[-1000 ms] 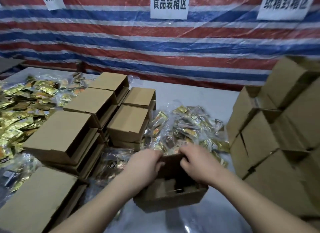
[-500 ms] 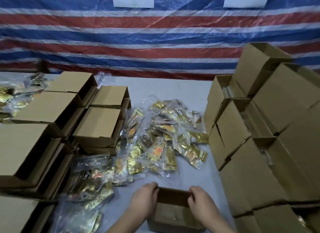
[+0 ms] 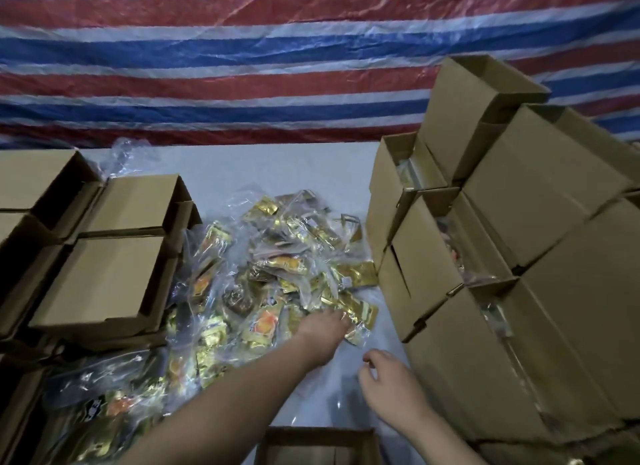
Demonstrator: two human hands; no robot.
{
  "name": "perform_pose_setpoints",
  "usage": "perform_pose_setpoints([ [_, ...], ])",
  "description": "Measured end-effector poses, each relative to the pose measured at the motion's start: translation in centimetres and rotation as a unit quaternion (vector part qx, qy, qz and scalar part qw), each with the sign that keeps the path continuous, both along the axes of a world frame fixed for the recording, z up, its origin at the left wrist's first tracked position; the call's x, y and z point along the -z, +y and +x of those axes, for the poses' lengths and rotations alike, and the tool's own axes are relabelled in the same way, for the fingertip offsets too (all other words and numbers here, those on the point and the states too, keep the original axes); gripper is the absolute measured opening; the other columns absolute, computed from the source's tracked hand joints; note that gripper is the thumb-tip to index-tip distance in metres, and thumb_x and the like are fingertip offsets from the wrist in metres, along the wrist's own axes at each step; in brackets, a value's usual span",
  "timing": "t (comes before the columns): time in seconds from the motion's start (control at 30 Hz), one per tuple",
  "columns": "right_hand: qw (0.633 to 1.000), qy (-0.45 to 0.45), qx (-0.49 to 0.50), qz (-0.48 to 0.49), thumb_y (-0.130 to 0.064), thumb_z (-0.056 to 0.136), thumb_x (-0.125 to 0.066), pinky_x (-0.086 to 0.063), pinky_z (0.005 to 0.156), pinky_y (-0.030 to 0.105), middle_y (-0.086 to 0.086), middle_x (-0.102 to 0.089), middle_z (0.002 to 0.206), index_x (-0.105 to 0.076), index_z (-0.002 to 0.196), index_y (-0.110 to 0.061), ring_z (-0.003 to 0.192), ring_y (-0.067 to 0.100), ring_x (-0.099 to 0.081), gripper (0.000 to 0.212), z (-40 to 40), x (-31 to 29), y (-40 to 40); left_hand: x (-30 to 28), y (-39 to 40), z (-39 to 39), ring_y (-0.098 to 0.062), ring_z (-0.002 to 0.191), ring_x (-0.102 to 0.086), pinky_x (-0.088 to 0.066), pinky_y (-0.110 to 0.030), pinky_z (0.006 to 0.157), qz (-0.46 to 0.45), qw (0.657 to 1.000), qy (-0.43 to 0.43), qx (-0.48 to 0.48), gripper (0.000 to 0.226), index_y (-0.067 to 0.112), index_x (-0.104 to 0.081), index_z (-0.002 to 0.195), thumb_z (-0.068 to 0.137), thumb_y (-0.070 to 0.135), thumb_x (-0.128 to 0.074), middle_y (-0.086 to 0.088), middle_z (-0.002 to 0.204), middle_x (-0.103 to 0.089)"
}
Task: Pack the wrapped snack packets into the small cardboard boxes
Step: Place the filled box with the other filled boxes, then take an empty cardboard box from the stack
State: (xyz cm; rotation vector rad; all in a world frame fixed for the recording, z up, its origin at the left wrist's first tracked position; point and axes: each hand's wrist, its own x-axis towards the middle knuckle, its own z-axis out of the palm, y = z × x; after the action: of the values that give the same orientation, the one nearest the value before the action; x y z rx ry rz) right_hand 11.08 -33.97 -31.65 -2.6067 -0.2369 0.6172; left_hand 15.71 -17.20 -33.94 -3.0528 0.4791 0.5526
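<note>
While the open box (image 3: 320, 445) waits empty at the near edge of the table, the step in hand looks like gathering packets to fill it, and going left to right shows what that calls for. At far left stand open cardboard boxes (image 3: 107, 274), stacked and crowding the pile's left side. The heap of snack packets (image 3: 277, 277) lies in the middle of the white table (image 3: 294, 167), loose, glossy and overlapping, so they will likely slide; a small pinched bunch should carry more safely than a broad scoop. The left hand (image 3: 323, 329) reaches across onto the near right edge of the heap, fingers bent down onto a gold packet (image 3: 360, 317), though whether it truly grips cannot be told. The right hand (image 3: 389, 373) hovers just beside it, fingers loosely curled, holding nothing, apart from the left. Further right leans a tall stack of boxes (image 3: 502, 274), some showing packets inside, standing close to the right hand; a wide elbow swing could knock it. Behind hangs a striped tarpaulin (image 3: 242, 66).
</note>
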Motion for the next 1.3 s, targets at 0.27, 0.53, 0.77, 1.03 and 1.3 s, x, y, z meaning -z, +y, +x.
perform_pose_setpoints([
  [0.27, 0.999, 0.023, 0.028, 0.02, -0.034, 0.094, -0.045, -0.042, 0.086, 0.029, -0.001, -0.063, 0.117, -0.062, 0.114, -0.022, 0.106, 0.021, -0.058, 0.029, 4.0, 1.0, 0.7, 7.0, -1.8, 7.3, -0.036, 0.148, -0.019, -0.026, -0.044, 0.119, 0.127, 0.988, 0.043, 0.077, 0.073, 0.003, -0.011, 0.154, 0.096, 0.009, -0.055, -0.022, 0.16, -0.016],
  [0.53, 0.995, 0.039, 0.085, 0.033, -0.028, 0.094, -0.048, -0.039, 0.068, 0.03, 0.0, -0.064, 0.096, -0.058, 0.085, -0.024, 0.088, 0.021, -0.057, 0.014, 6.3, 2.5, 1.4, 10.2, -2.2, 9.1, -0.032, 0.139, -0.03, -0.026, -0.044, 0.113, 0.177, 0.981, 0.017, 0.079, 0.072, 0.008, -0.026, 0.152, 0.094, 0.034, -0.059, -0.017, 0.152, -0.032],
  [0.77, 0.972, 0.042, 0.214, 0.09, -0.016, 0.093, -0.052, -0.041, 0.066, 0.035, 0.006, -0.062, 0.076, -0.057, 0.073, -0.014, 0.079, 0.03, -0.056, 0.021, 5.1, 3.0, 1.1, 9.0, -2.0, 5.3, -0.032, 0.116, -0.055, -0.034, -0.046, 0.106, 0.071, 0.997, 0.035, 0.004, 0.063, 0.007, -0.04, 0.136, 0.09, 0.043, -0.062, -0.015, 0.123, -0.059],
  [1.03, 0.83, 0.086, 0.375, 0.403, -0.043, 0.098, -0.051, -0.044, 0.099, 0.035, -0.002, -0.058, 0.128, -0.05, 0.135, -0.023, 0.113, 0.011, -0.057, 0.042, 3.5, -1.4, 2.3, -5.6, 1.2, 1.1, -0.006, 0.072, -0.058, -0.045, -0.022, 0.055, -0.416, 0.849, 0.069, -0.318, 0.039, 0.023, -0.048, 0.101, 0.068, 0.038, -0.062, 0.006, 0.088, -0.059],
  [1.3, 0.727, 0.195, 0.146, 0.641, -0.053, 0.062, -0.088, -0.056, 0.082, 0.026, 0.0, -0.072, 0.119, -0.058, 0.129, -0.03, 0.111, 0.017, -0.068, 0.076, 1.6, -10.4, 7.7, -15.8, 2.2, -6.1, -0.005, 0.092, -0.061, -0.052, -0.03, 0.078, -0.522, 0.802, -0.046, -0.287, 0.04, 0.028, -0.053, 0.11, 0.073, 0.039, -0.061, 0.009, 0.101, -0.062],
])
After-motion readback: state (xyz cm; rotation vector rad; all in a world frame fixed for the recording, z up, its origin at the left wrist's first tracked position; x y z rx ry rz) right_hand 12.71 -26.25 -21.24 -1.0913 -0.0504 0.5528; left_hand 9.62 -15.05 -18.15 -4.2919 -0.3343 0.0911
